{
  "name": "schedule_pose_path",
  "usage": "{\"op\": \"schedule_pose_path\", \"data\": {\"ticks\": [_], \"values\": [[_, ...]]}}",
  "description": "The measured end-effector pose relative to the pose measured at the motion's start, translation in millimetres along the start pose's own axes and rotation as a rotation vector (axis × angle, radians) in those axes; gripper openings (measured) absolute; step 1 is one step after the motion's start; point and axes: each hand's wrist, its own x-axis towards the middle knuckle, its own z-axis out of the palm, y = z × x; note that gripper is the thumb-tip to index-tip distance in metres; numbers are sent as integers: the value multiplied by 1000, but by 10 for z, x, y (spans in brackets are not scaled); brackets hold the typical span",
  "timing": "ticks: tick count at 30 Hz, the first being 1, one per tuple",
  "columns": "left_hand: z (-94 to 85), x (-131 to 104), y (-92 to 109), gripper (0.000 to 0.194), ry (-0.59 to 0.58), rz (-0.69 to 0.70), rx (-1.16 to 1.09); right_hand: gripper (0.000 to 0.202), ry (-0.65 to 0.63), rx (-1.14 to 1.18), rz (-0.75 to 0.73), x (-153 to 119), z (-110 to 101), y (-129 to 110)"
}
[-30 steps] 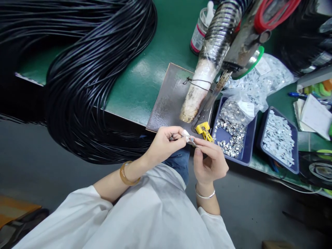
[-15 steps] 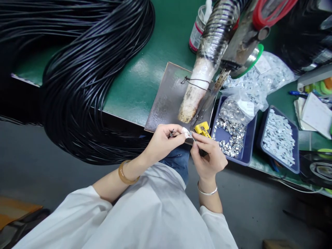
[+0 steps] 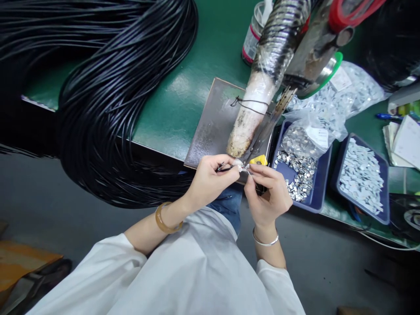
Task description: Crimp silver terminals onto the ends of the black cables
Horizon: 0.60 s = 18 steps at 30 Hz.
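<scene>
Though near bench edge, left fingers and right fingers tight on thin wire, room below.

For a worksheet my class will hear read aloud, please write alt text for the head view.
A person's left hand and right hand pinch small parts, too fine to identify, at the edge of a green workbench. Black cables drape over the edge at left; two blue trays of small pieces sit at right.

I can read nothing from here: the label on the jar beyond the right hand and the sticker on the nearer bag are too small.
</scene>
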Motion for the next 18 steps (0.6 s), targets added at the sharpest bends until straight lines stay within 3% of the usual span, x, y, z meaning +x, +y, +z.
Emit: {"op": "schedule_pose_path", "data": {"ticks": [8, 18], "values": [[-9, -26, 46, 15, 29, 31, 5, 24, -13, -17, -9, 39, -33, -43], [-13, -43, 15, 16, -27, 1, 10, 19, -7, 51, 41, -2, -39, -48]]}}
